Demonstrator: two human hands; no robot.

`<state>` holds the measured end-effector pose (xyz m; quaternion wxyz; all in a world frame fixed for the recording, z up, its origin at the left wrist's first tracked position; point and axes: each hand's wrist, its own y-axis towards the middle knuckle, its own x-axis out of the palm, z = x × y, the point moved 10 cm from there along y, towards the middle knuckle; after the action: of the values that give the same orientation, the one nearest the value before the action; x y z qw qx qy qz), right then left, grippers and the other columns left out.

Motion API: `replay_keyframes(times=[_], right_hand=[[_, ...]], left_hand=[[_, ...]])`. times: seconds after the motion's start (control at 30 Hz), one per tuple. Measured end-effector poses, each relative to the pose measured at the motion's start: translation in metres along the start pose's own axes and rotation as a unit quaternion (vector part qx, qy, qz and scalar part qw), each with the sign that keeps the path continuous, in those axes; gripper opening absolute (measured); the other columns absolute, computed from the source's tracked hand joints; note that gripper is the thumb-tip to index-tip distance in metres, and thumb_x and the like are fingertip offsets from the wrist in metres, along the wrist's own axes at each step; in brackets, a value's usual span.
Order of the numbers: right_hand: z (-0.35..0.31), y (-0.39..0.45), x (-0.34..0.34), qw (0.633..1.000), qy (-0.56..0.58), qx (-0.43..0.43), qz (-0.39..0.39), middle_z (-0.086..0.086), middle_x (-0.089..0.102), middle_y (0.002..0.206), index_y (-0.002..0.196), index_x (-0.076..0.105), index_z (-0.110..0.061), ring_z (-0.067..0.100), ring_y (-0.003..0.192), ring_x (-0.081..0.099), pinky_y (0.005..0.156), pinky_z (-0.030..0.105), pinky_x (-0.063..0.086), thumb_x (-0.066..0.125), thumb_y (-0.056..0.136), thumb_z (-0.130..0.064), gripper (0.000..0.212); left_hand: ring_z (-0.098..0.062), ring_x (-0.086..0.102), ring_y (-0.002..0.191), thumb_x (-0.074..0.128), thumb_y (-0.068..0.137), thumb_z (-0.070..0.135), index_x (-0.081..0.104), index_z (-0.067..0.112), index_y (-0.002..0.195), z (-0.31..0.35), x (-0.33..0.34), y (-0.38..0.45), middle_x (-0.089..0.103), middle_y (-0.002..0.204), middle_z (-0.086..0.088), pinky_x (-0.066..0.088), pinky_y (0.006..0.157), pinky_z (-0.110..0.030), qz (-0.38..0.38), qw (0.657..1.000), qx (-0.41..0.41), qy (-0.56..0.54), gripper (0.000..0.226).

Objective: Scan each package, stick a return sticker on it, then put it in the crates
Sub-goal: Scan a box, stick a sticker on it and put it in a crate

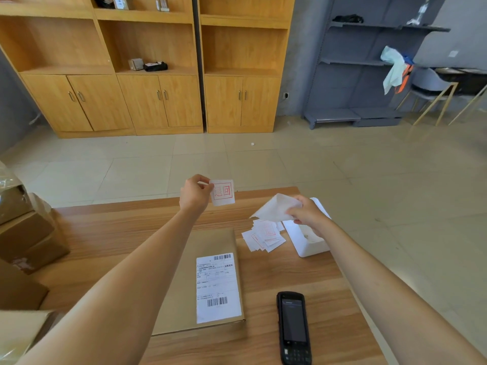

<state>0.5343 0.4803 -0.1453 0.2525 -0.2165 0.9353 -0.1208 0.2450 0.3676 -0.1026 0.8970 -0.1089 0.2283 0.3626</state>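
A flat brown cardboard package point(181, 280) lies on the wooden table point(110, 233) in front of me, its white shipping label point(217, 285) facing up. My left hand point(195, 193) is raised above the table's far edge and pinches a white return sticker point(223, 192) with red printing. To its right, my right hand point(308, 213) holds a blank white backing sheet point(276, 208) above a loose pile of return stickers point(263, 234). A black handheld scanner point(293, 327) lies on the table at the lower right.
A white box point(308, 243) sits under my right hand at the table's right edge. Brown cartons point(29, 233) wrapped in plastic stand at the left. Wooden cabinets point(147, 75) and grey shelving point(363, 75) line the far wall across a tiled floor.
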Motion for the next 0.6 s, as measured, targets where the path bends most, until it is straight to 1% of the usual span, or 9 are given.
replay_keyframes(times=[0.03,0.13,0.2,0.27,0.3,0.4,0.47,0.53,0.6], right_hand=[[0.004,0.001,-0.006,1.0,0.005,0.004,0.012,0.006,0.052,0.111,0.123,0.051,-0.01,0.018,0.093,0.052,0.069,0.022,0.045,0.05,0.089,-0.001,0.035],[0.022,0.002,-0.027,0.998,0.026,0.023,0.048,0.007,0.053,0.102,0.12,0.051,-0.009,0.013,0.074,0.054,0.066,0.02,0.046,0.048,0.088,0.0,0.034],[0.036,0.002,-0.042,0.996,0.042,0.035,0.076,0.007,0.054,0.095,0.122,0.05,-0.008,0.012,0.068,0.054,0.063,0.021,0.046,0.049,0.088,0.0,0.035],[0.051,0.0,-0.058,0.992,0.059,0.05,0.1,0.006,0.054,0.089,0.124,0.048,-0.009,0.012,0.066,0.055,0.062,0.022,0.046,0.051,0.088,0.0,0.037],[0.058,-0.001,-0.066,0.99,0.068,0.057,0.111,0.006,0.054,0.088,0.122,0.048,-0.009,0.012,0.065,0.055,0.062,0.022,0.045,0.051,0.088,0.0,0.035],[0.081,-0.004,-0.089,0.983,0.085,0.08,0.141,0.009,0.055,0.092,0.109,0.049,-0.006,0.013,0.065,0.055,0.063,0.023,0.045,0.05,0.087,0.002,0.024],[0.096,-0.004,-0.101,0.978,0.098,0.094,0.159,0.011,0.055,0.094,0.106,0.048,-0.006,0.013,0.064,0.055,0.061,0.022,0.045,0.05,0.086,0.003,0.021],[0.11,-0.002,-0.109,0.974,0.109,0.107,0.168,0.011,0.055,0.093,0.105,0.048,-0.005,0.013,0.063,0.055,0.059,0.022,0.045,0.05,0.086,0.004,0.022],[0.121,0.004,-0.111,0.973,0.112,0.12,0.162,0.008,0.055,0.089,0.109,0.048,-0.005,0.012,0.063,0.055,0.059,0.022,0.046,0.05,0.085,0.004,0.026]], left_hand=[[-0.017,0.053,0.066,0.057,0.093,0.018,0.061,0.015,0.1,0.002,0.007,-0.001,0.063,0.086,-0.002,0.034,0.053,-0.026,-0.009,1.0,0.002,-0.003,0.009],[-0.018,0.052,0.068,0.057,0.093,0.017,0.061,0.015,0.098,0.01,0.032,-0.005,0.063,0.084,-0.001,0.033,0.052,-0.025,-0.038,0.999,0.012,0.0,0.007],[-0.016,0.05,0.064,0.058,0.092,0.017,0.06,0.017,0.095,0.018,0.052,-0.009,0.061,0.082,0.0,0.032,0.05,-0.025,-0.059,0.998,0.021,0.001,0.003],[-0.012,0.048,0.058,0.058,0.092,0.017,0.06,0.016,0.095,0.024,0.075,-0.015,0.061,0.08,0.0,0.033,0.049,-0.024,-0.085,0.996,0.025,-0.002,0.003],[-0.011,0.048,0.057,0.058,0.092,0.016,0.06,0.015,0.096,0.027,0.086,-0.017,0.061,0.079,0.001,0.034,0.05,-0.024,-0.098,0.995,0.026,-0.003,0.004],[-0.016,0.051,0.064,0.059,0.091,0.015,0.062,0.012,0.097,0.031,0.118,-0.024,0.062,0.077,0.001,0.041,0.059,-0.028,-0.128,0.991,0.026,-0.007,0.007],[-0.013,0.051,0.063,0.059,0.091,0.014,0.062,0.013,0.096,0.033,0.136,-0.029,0.062,0.08,0.001,0.041,0.057,-0.026,-0.145,0.989,0.029,0.006,0.006],[-0.011,0.05,0.062,0.058,0.092,0.014,0.061,0.015,0.092,0.036,0.152,-0.033,0.06,0.077,0.004,0.038,0.051,-0.024,-0.16,0.986,0.034,0.017,0.003],[-0.015,0.053,0.068,0.059,0.092,0.015,0.061,0.015,0.091,0.035,0.166,-0.034,0.059,0.075,0.006,0.04,0.056,-0.025,-0.171,0.984,0.036,0.031,0.002]])
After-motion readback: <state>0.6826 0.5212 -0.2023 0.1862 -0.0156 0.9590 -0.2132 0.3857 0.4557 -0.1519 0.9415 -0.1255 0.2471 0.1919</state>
